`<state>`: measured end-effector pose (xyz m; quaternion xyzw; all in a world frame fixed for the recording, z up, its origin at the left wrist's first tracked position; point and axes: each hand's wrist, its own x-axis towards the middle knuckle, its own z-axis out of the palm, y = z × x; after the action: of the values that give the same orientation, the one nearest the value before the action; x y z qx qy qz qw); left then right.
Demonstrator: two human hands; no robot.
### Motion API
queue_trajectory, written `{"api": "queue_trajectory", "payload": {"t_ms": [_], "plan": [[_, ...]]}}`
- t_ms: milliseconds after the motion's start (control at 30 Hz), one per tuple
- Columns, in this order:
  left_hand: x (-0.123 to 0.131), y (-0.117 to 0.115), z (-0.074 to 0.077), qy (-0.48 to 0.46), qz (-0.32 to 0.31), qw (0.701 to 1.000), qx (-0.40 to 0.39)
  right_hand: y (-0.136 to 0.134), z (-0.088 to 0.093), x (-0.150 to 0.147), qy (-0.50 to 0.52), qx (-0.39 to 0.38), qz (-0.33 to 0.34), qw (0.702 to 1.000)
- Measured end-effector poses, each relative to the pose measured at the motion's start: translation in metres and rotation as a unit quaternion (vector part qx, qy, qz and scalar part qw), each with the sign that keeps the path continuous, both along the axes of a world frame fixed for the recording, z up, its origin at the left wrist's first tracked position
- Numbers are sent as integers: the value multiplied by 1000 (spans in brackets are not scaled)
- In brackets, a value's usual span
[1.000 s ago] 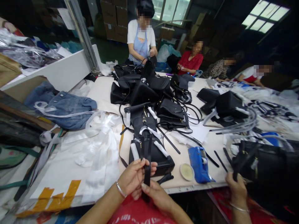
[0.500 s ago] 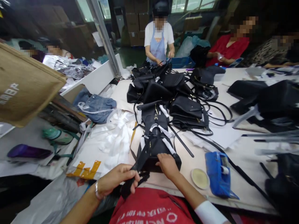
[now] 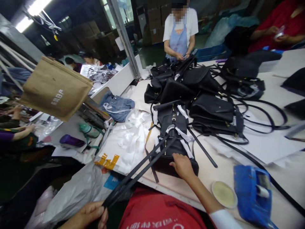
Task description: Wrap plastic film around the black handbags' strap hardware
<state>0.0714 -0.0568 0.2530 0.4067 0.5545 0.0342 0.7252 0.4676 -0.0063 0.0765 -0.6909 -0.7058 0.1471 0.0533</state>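
Observation:
A black backpack [image 3: 172, 122] lies on the table in front of me, with white wrapping on its edges and gold-coloured zips. My left hand [image 3: 89, 214] is closed around two long black straps [image 3: 140, 168] at the lower left. The straps run taut from the middle of the backpack down to that hand, past the table edge. My right hand [image 3: 183, 165] rests on the backpack's near end, its fingers bent over the edge and the thumb to the left.
More black bags [image 3: 212, 111] are heaped behind and to the right. White wrapping sheets [image 3: 128, 136] lie left, beside folded denim [image 3: 116, 106]. A round tub [image 3: 224, 194] and a blue container [image 3: 252, 190] stand right. A co-worker [image 3: 181, 31] handles straps across the table.
My left hand has moved down and left, drawing the straps out long and straight. My right hand stays on the backpack. The view has turned to the left.

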Motion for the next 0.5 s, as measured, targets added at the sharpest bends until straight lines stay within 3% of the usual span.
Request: {"api": "queue_trajectory", "payload": {"t_ms": [100, 233, 333, 500], "plan": [[8, 20, -19, -37, 84, 995, 48, -3, 7, 1, -5, -9, 27, 1000], [16, 60, -39, -97, 132, 985, 56, -14, 18, 3, -7, -45, 42, 998], [26, 85, -54, -149, 118, 980, 58, -31, 20, 4, -23, -63, 23, 997], [65, 115, -90, -215, 38, 974, 62, -47, 29, 1, -18, -108, -46, 993]]}}
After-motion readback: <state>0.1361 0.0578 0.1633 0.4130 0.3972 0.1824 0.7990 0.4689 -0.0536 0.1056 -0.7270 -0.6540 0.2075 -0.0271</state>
